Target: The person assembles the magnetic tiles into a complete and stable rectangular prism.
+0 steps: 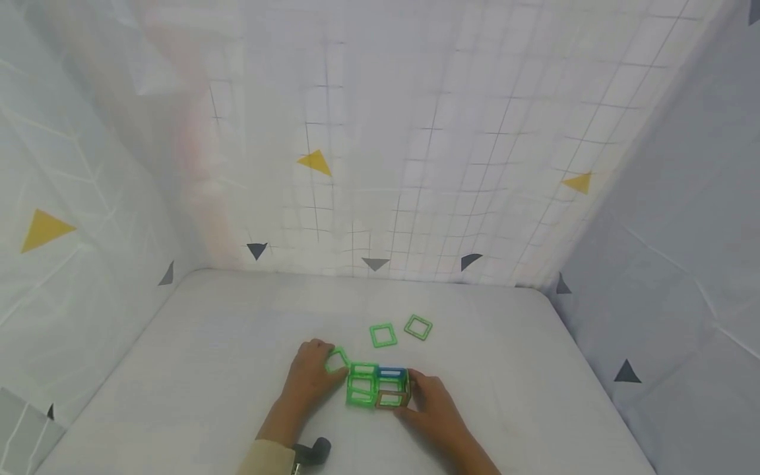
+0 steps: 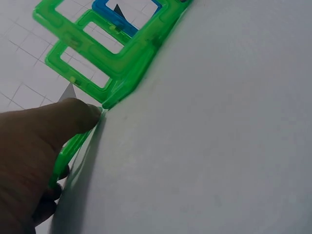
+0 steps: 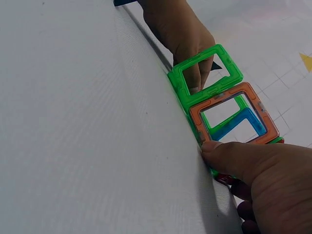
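Observation:
A small box of magnetic square tiles (image 1: 377,385) stands on the white table (image 1: 208,369); it has green frames, a blue top tile (image 1: 392,373) and an orange front tile (image 1: 392,398). My left hand (image 1: 326,367) pinches a green square tile (image 1: 337,360), tilted against the box's left side. In the left wrist view its thumb (image 2: 68,119) lies on this green tile (image 2: 68,153), beside the green frames (image 2: 114,56). My right hand (image 1: 417,390) grips the box's right end. Its thumb (image 3: 229,155) presses the orange tile (image 3: 233,116) at a corner.
Two loose green square tiles (image 1: 382,335) (image 1: 418,327) lie flat just behind the box. White patterned cloth walls (image 1: 380,165) enclose the table at the back and both sides. A black device (image 1: 315,451) sits at my left wrist.

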A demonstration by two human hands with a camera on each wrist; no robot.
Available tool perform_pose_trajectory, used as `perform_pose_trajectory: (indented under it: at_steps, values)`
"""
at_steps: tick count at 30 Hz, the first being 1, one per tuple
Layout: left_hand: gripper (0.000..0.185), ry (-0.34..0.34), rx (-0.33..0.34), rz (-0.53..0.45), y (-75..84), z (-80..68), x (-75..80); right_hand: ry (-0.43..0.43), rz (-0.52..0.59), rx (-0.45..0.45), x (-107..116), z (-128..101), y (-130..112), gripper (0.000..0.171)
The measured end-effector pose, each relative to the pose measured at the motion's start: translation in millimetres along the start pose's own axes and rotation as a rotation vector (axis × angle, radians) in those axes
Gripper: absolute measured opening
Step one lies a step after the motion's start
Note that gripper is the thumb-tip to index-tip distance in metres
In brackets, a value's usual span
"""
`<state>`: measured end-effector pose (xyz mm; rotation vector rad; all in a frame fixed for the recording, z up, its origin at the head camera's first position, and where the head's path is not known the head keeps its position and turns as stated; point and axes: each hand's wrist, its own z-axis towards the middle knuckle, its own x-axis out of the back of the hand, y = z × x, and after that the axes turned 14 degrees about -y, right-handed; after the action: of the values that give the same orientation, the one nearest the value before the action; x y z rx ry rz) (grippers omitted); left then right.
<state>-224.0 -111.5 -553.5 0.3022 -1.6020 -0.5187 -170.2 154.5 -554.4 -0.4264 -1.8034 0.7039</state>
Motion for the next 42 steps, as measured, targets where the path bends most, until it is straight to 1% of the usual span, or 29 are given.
perform_pose_trajectory:
  at_steps: [6,12,19,23,25,27,32,34,42]
  values:
    - [0.058,-0.029,0.008,0.049,3.9,-2.7,9.2,0.003,-0.006,0.025,1.0,0.8,1.6,0.080]
    - [0.055,-0.060,0.011,0.055,1.4,-2.4,14.9,0.001,-0.010,0.046,2.2,2.1,3.8,0.081]
    - [0.053,-0.071,0.061,-0.023,1.8,-3.6,21.3,-0.005,-0.005,0.035,2.1,2.1,3.7,0.081]
    - [0.056,-0.085,0.066,-0.062,2.9,-5.6,22.9,-0.004,0.008,0.021,0.9,2.6,3.8,0.081]
    - [0.057,-0.081,0.064,-0.074,3.5,-6.6,23.7,-0.006,0.016,0.015,-0.1,3.0,4.4,0.080]
    - [0.055,-0.066,0.046,-0.067,4.2,-7.7,25.2,-0.008,0.025,0.012,-0.5,3.0,4.6,0.080]
    - [0.049,-0.010,0.002,-0.015,4.5,-7.8,27.4,-0.010,0.019,0.021,-0.9,2.7,6.0,0.080]
    - [0.048,-0.008,0.000,-0.009,3.6,-6.7,26.9,-0.011,0.014,0.021,-0.9,2.6,6.3,0.081]
    - [0.057,-0.100,0.067,-0.107,2.5,-5.9,28.5,-0.013,0.012,0.024,0.8,2.0,5.2,0.081]
